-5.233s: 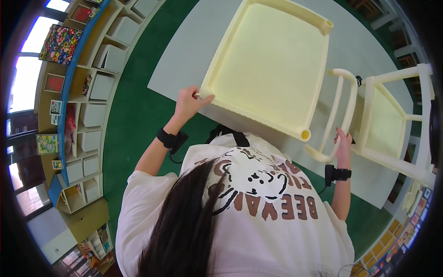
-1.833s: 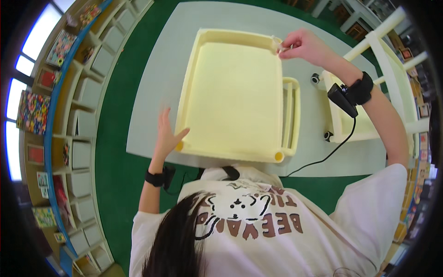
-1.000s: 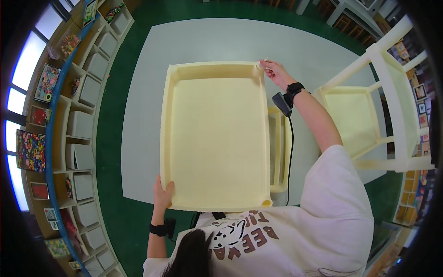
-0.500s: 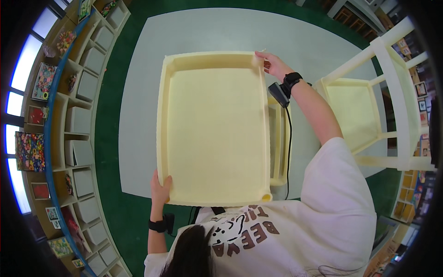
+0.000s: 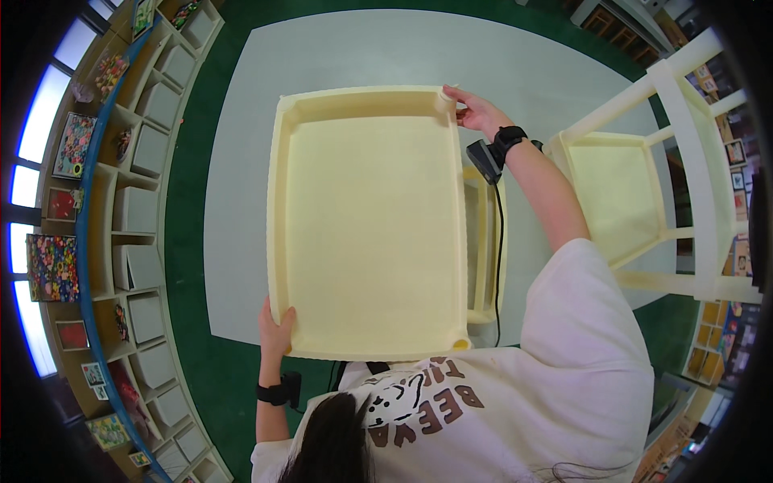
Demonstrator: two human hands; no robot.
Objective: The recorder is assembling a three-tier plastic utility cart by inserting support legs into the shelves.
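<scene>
A large pale yellow rectangular tray (image 5: pixel 366 233) with raised walls lies in front of me, its inside facing up. My left hand (image 5: pixel 277 328) grips its near left corner, thumb over the rim and fingers along the outer wall. At the far right corner, my right hand (image 5: pixel 481 114) holds the rim, with the fingertips partly hidden by the wall. A round hole shows in the tray's near right corner. Under its right edge a second pale yellow piece, a frame with long bars (image 5: pixel 485 266), sticks out; the rest of it is hidden.
The tray is over a grey-white table (image 5: pixel 354 48). On the right stands a pale yellow rack (image 5: pixel 616 197) with posts and shelf panels. A black cable (image 5: pixel 499 266) hangs from the device on my right wrist. Shelves with white bins (image 5: pixel 137 211) line the left side.
The tray has shifted slightly to the left, and both my hands have moved with it, still holding its corners. The rack has stayed in place.
</scene>
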